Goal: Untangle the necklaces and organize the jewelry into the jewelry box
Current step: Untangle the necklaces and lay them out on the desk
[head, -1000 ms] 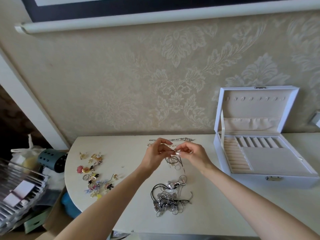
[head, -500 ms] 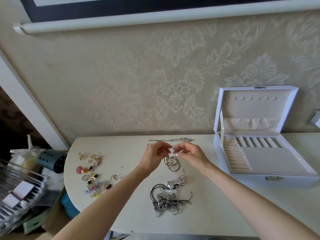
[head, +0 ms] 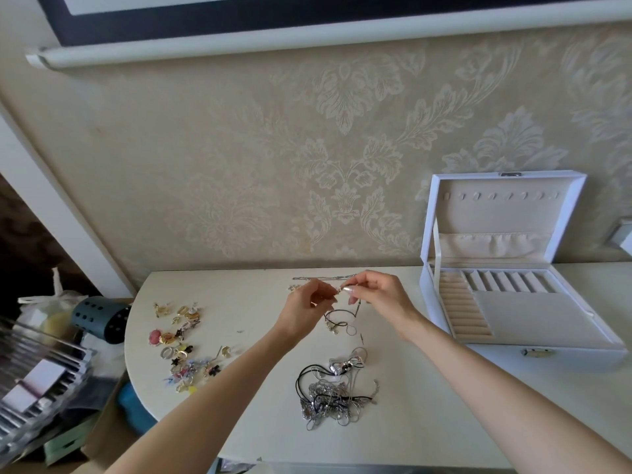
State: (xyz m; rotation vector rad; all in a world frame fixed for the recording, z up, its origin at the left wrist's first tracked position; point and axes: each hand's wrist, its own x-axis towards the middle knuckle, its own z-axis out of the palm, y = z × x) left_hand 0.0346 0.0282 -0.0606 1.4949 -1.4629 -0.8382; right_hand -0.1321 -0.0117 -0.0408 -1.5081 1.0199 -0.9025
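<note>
My left hand and my right hand meet above the table's middle, each pinching an end of a black cord necklace that dangles in a loop below them. A tangle of silver chains and black cords lies nearer to me on the table. A silver chain lies stretched out by the wall. The white jewelry box stands open at the right, its beige compartments bare.
Several small earrings, rings and charms are scattered at the table's left. Off the left edge sit a blue perforated holder, a plastic bag and a clear rack. A patterned wall rises behind the table.
Both hands have risen slightly and the dangling black cord loop has lifted with them; the tangle and the box have stayed in place.
</note>
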